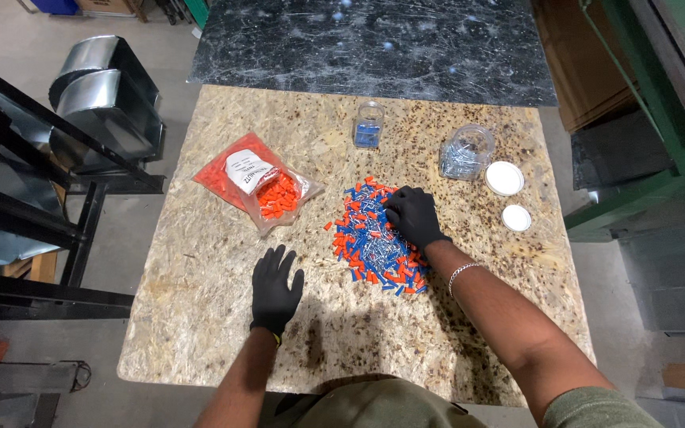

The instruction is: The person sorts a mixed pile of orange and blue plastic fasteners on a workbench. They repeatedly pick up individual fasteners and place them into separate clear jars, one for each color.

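Observation:
A mixed heap of small orange, blue and silvery parts (374,242) lies in the middle of the chipboard tabletop (216,261). My right hand (414,216), in a black glove, rests on the heap's upper right part with fingers curled into the pieces. My left hand (273,289), also gloved, lies flat on the bare board to the left of the heap, fingers spread, holding nothing. A clear plastic bag with orange parts (267,190) sits to the upper left of the heap.
A small clear jar with blue parts (369,125) and a wider clear jar with silvery parts (465,152) stand behind the heap. Two white lids (504,178) (516,217) lie at the right. A dark stone slab (374,47) adjoins the board. Metal ducting (109,95) stands left.

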